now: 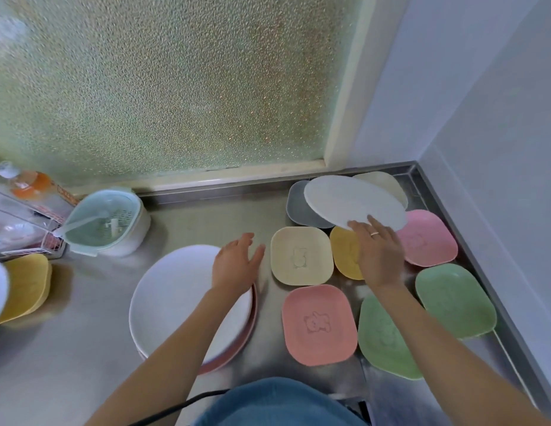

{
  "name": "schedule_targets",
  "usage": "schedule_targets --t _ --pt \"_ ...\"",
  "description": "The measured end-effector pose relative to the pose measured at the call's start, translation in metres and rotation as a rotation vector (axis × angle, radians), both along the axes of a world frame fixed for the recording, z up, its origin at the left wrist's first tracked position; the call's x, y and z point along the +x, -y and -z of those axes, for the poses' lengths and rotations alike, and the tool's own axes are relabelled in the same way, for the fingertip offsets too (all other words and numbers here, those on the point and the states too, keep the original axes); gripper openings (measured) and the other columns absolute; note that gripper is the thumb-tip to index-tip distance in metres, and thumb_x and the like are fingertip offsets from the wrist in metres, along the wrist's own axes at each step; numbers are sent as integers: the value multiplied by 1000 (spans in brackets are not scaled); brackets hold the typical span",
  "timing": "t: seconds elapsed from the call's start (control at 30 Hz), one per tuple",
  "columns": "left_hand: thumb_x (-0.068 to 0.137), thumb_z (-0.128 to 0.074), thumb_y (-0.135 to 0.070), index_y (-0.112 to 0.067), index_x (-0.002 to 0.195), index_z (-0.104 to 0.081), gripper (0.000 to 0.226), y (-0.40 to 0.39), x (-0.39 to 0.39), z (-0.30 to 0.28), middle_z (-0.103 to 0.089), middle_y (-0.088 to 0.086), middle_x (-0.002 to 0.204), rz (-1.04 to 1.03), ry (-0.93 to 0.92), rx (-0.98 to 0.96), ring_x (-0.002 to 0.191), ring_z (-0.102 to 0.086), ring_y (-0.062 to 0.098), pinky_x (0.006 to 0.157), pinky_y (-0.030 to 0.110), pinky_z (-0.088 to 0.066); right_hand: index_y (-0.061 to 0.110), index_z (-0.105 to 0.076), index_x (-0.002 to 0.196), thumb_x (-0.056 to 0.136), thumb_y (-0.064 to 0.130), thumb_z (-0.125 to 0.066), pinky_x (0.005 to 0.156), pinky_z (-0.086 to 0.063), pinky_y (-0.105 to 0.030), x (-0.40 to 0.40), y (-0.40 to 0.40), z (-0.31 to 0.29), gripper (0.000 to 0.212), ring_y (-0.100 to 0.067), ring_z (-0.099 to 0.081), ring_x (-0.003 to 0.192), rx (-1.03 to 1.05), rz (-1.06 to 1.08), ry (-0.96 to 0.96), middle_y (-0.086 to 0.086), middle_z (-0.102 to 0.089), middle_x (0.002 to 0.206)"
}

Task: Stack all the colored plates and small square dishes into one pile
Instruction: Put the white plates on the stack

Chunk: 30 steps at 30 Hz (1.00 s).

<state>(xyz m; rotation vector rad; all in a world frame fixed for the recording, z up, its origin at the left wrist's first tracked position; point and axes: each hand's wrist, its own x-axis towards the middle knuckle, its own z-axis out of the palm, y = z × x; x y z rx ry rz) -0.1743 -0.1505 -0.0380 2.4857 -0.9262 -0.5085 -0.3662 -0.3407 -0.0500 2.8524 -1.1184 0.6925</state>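
My right hand (379, 253) grips the near edge of a pale round plate (354, 202), lifted and tilted above a grey plate (295, 207) and a cream plate (388, 184) at the back right. My left hand (237, 262) hovers open over the right rim of a pile of round plates (176, 296), white on top and pink beneath. Small square dishes lie flat on the counter: cream (301, 256), yellow (345, 253) partly under my right hand, pink (429, 238), salmon pink (319, 324), and two green ones (382, 336) (455, 299).
A mint strainer basket with a spoon (109, 224) stands at the back left beside a wire rack (25, 229) and an orange bottle (28, 181). Yellow square dishes (25, 287) sit stacked at the far left. The steel counter's raised rim (446, 207) and walls close the right side.
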Motion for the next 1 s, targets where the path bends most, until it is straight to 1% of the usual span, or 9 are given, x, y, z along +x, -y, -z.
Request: schedule_targets --t 0.07,0.17,0.23,0.3,0.43,0.57,0.67,0.8,1.0 --pt "95 -36 -48 -20 128 -50 46 3 -1 -15 -63 -2 119 -139 -105 -95 108 -59 23 91 37 -44 15 -72 101 77 0 -52 82 -51 -37 6 -29 -2 34 -25 -66 104 -112 -120 68 0 -75 94" --pt "94 -40 -48 -13 112 -56 42 4 9 -29 -65 5 100 -436 -503 -387 79 -64 25 76 38 -50 16 -73 102 83 -1 -47 84 -50 -37 18 -76 -1 36 -24 -65 107 -134 -280 182 4 -74 99" --pt "93 -43 -43 -10 106 -56 38 -7 20 -31 -61 9 98 -580 -611 -414 82 -61 28 75 40 -55 17 -72 105 84 -2 -49 88 -51 -38 22 -104 1 37 -22 -62 112 -118 -380 177 4 -72 104" --pt "92 -44 -38 -7 107 -57 37 -30 32 -26 -59 11 99 -635 -486 -301 92 -59 33 82 48 -55 19 -69 112 83 -1 -46 94 -50 -39 24 -128 2 42 -20 -59 116 -88 -490 96 5 -70 112" --pt "96 -38 -25 3 108 -56 35 -94 43 -9 -63 21 104 -668 -252 -165 100 -59 38 76 35 -42 18 -69 111 86 10 -47 92 -51 -40 37 -164 11 34 -24 -63 109 -55 -670 55 2 -70 113" --pt "100 -28 -27 0 106 -51 36 -146 38 -4 -62 21 107 -668 -44 100 99 -59 40 74 39 -40 19 -65 117 85 15 -54 96 -48 -39 50 -195 29 34 -24 -62 110 14 -812 -76 1 -68 117" --pt "101 -24 -31 -4 105 -47 35 -170 41 4 -64 21 105 -615 23 225 95 -62 40 77 41 -45 19 -59 125 82 15 -64 99 -44 -40 52 -215 33 43 -24 -60 114 95 -891 -152 0 -64 123" --pt "101 -25 -29 -5 108 -44 31 -179 51 8 -65 22 105 -522 88 264 96 -63 41 76 41 -46 21 -49 133 76 15 -76 105 -34 -39 54 -230 29 64 -22 -53 123 193 -857 -275 1 -58 132" --pt "100 -25 -28 -8 106 -48 31 -185 64 13 -68 16 101 -321 169 334 93 -65 36 69 33 -39 21 -52 131 66 10 -83 104 -30 -36 51 -225 27 72 -18 -54 122 134 -852 -379 2 -59 131"
